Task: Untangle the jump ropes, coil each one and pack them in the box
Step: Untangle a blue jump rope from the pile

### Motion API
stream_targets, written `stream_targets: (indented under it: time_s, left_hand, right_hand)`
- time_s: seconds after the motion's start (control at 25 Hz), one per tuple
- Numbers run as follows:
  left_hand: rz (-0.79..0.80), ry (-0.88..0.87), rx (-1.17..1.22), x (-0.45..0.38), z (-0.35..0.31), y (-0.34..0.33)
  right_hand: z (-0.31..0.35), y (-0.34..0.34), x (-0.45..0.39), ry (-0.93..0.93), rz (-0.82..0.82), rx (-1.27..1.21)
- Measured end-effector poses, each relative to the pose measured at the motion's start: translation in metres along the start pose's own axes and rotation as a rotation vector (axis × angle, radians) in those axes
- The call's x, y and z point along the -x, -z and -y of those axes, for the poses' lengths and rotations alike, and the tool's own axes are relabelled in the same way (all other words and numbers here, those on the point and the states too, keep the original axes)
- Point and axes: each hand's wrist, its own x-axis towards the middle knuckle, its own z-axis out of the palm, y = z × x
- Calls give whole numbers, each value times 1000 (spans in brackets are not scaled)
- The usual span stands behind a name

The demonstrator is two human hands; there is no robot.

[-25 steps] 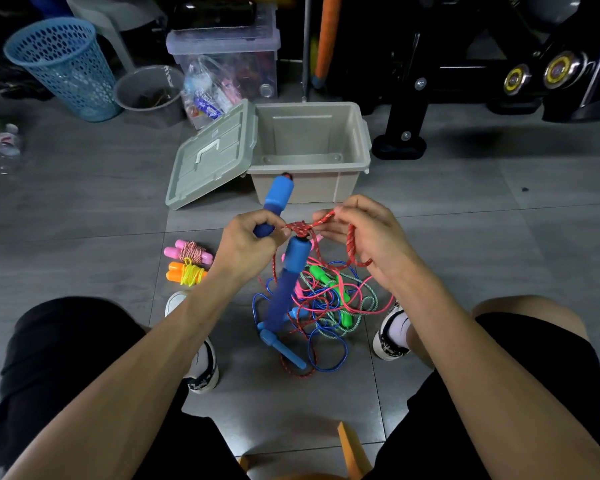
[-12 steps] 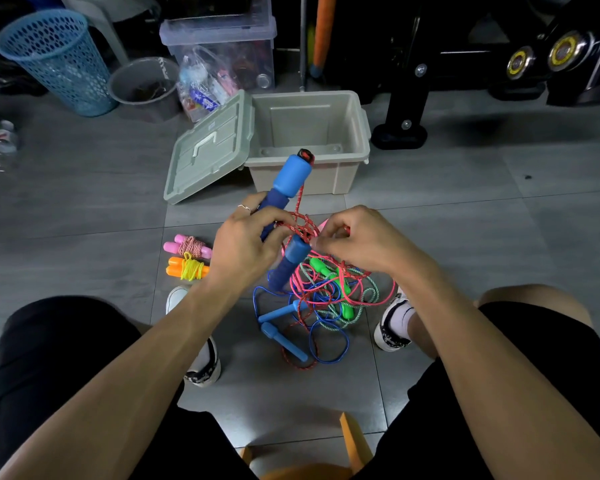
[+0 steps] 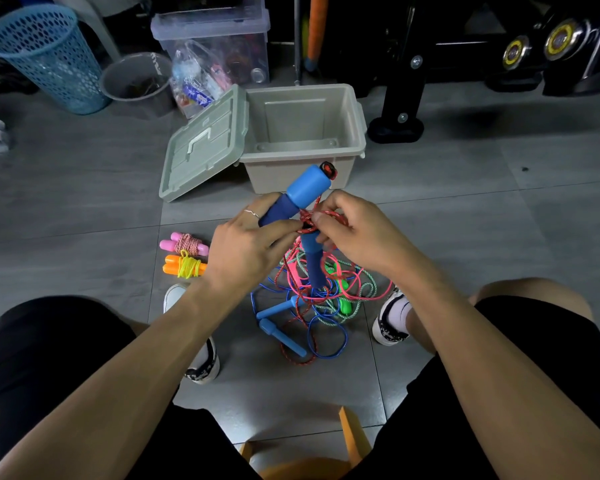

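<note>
The person is sitting over the tangle (image 3: 312, 299) on the floor (image 3: 465, 237), feet either side of it, so the knotted ropes are lying within easy reach between the shoes. The box (image 3: 305, 133) is standing open just beyond the tangle, its lid (image 3: 201, 147) leaning against its left wall, probably so coiled ropes can be dropped straight in. Nothing is showing inside it yet. Two finished ropes, a pink bundle (image 3: 184, 243) and an orange bundle (image 3: 184, 268), are lying side by side on the floor to the left of the tangle, each wrapped in its own cord and waiting to be packed.

The left hand (image 3: 246, 247) is curling round the dark grip of a blue handle (image 3: 298, 195), holding it tilted up toward the box so the red rope (image 3: 309, 223) running from its cap is staying lifted out of the heap. A second blue handle (image 3: 314, 261) is hanging below the knot, upright over the tangle.

The right hand (image 3: 347, 230) is bent, its fingertips pinching the red rope at a knot just beside the left thumb. It seems to be picking that knot loose while the left hand is steadying the handle. The rest of the red rope is trailing down into the blue, green and pink loops, so most of the untangling looks yet to be done.
</note>
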Motion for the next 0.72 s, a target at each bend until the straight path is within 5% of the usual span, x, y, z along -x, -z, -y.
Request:
stream_targets:
  time_s: [0.36,0.52,0.72]
  left_hand:
    - [-12,177,197,0,-7,-7]
    - [-31,214,242,-3,-7,-2]
    - [-10,491,487,-8,-12,0]
  right_hand:
    - [-2,-6,-6,-158,-104,-399]
    - [-3,-4,-6,-115,-165,-419]
    - [-2,-4,-6,-32,-185,-380]
